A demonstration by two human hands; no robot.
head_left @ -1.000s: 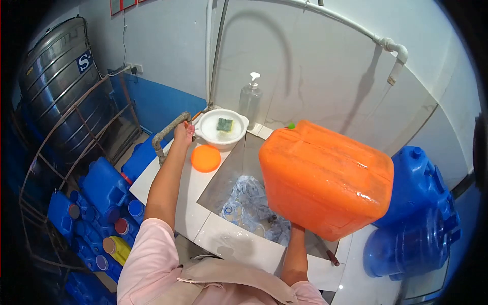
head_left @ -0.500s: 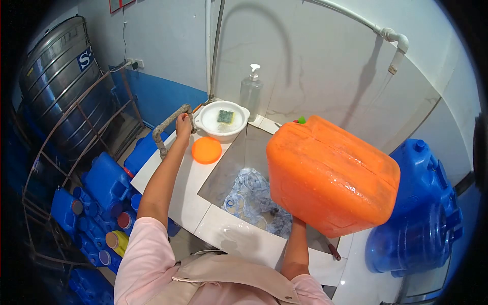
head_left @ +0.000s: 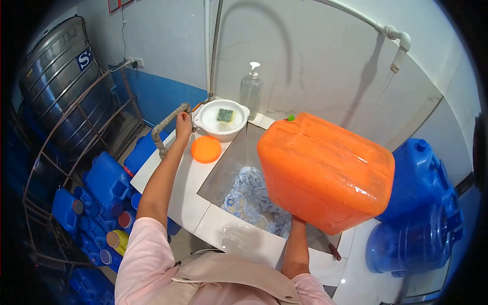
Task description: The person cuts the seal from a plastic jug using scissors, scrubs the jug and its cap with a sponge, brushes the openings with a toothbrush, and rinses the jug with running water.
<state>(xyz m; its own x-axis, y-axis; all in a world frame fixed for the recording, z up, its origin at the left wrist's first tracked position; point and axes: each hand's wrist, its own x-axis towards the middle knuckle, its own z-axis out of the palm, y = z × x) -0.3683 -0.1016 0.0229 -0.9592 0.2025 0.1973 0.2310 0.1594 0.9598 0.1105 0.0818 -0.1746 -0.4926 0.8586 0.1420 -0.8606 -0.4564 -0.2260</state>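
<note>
My left hand [head_left: 184, 123] is at the upper end of a crusted pipe [head_left: 165, 123], left of a white basin [head_left: 222, 133] of suds. Its fingers look bent in, but what they hold is too small to make out. A green sponge [head_left: 225, 115] lies in the basin, and a round orange lid [head_left: 206, 149] sits in front of it. Over the sink [head_left: 223, 179] a large orange jug [head_left: 325, 170] is tilted on its side, a green piece [head_left: 291, 117] at its far left edge. My right hand is hidden beneath the jug; only the forearm shows.
Clear crumpled plastic [head_left: 247, 195] lies in the sink. A pump bottle [head_left: 251, 94] stands behind the basin. Blue jugs [head_left: 414, 178] stand at the right, beside a brown handle [head_left: 334, 251]. More blue containers [head_left: 108, 175], a metal frame and a steel tank [head_left: 66, 86] are at the left.
The orange jug swung slightly right, then back left. My left hand has shifted a little up and left at the pipe, and the view has shifted slightly.
</note>
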